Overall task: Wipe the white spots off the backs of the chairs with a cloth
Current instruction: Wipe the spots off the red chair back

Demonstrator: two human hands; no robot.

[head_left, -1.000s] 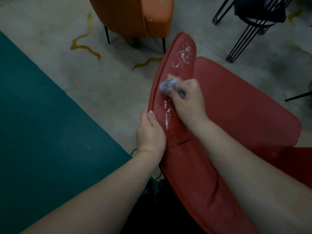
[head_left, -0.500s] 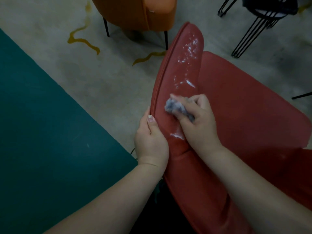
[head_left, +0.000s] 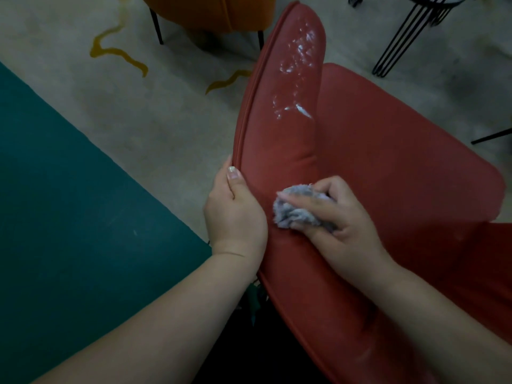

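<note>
Floor [head_left: 171, 128]: pale, worn, with yellow squiggles; a teal mat [head_left: 69, 212] covers the part left of my left grip.

Red chair [head_left: 388, 167]: the task's thing, its backrest [head_left: 277, 139] running up and away from both grips, smooth and leather-like.

Left hand [head_left: 235, 214]: grip closed round the piped outer edge of the backrest, thumb laid along the top face — it steadies the chair.

Right hand [head_left: 340, 220]: grip clamped on a wadded grey cloth [head_left: 296, 209], fingers curled over it, pressing it to the backrest just beside my left grip.

White spots [head_left: 296, 67]: smeared and flecked, well beyond the cloth toward the far tip of the backrest; the patch under and around the cloth looks clean. Judged partly done.

Also present: an orange chair [head_left: 216, 12] and a black wire-legged stool [head_left: 410, 29], both far past the spots.

Risks, as I judge them — the wad is small, so a loaded cloth may smear the residue rather than lift it; a long reach to the tip could push the chair from my left grip; fingers riding over the cloth may touch the wet marks.
</note>
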